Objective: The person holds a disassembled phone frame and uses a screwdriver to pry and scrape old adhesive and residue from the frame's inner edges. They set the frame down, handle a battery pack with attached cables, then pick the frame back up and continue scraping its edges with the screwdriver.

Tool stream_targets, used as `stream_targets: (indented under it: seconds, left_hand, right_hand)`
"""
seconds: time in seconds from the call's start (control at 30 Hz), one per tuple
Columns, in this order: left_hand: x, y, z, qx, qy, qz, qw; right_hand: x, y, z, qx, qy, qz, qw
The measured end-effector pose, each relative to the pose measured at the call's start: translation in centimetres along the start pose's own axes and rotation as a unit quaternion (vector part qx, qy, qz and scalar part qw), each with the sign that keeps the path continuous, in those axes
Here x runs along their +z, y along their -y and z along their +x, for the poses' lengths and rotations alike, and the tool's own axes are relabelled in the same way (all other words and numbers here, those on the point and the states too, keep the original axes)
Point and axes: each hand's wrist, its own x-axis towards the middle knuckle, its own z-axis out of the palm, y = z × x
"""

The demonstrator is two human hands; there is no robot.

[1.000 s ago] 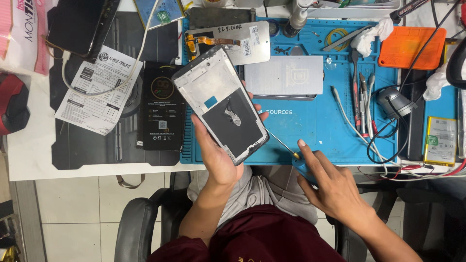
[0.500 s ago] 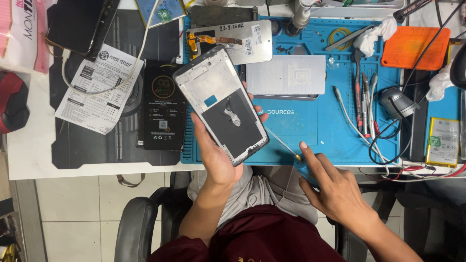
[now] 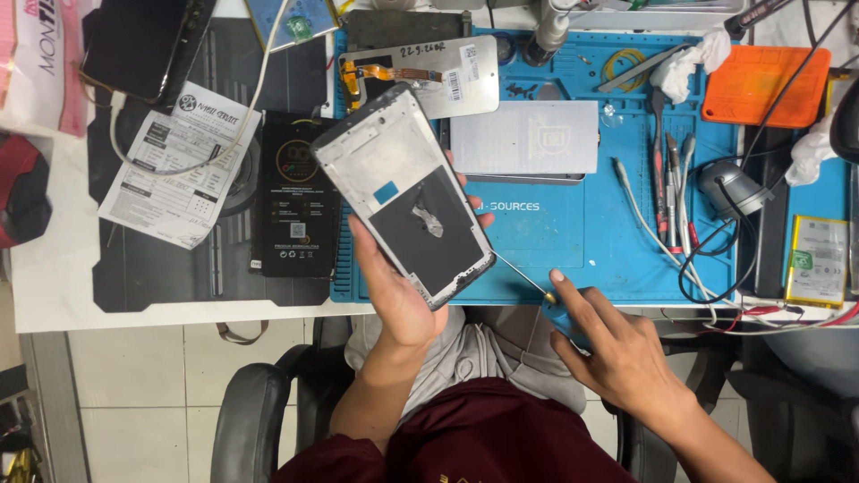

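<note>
Left hand (image 3: 394,286) clamped around tilted phone frame (image 3: 403,192), right hand (image 3: 617,344) gripping screwdriver (image 3: 537,288)

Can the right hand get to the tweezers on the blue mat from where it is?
Probably yes: the right hand holds a screwdriver, and the tweezers lie just beyond it with open mat between.

Left hand (image 3: 394,291) gripping tilted phone frame (image 3: 404,192); right hand (image 3: 617,349) holding screwdriver (image 3: 528,284) over blue mat (image 3: 573,233).

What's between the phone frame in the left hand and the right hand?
In the head view, a thin screwdriver shaft spans from the phone frame, held by the left hand, to the right hand.
</note>
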Motion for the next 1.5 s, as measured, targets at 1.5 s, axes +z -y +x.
stream_targets:
  seconds: [1.5]
  left_hand:
    - [-1.0,-0.3,0.7,-0.107,0.028,-0.045,0.993]
  right_hand:
    - [-0.6,0.0,0.4,-0.008,0.018,-0.032,0.999]
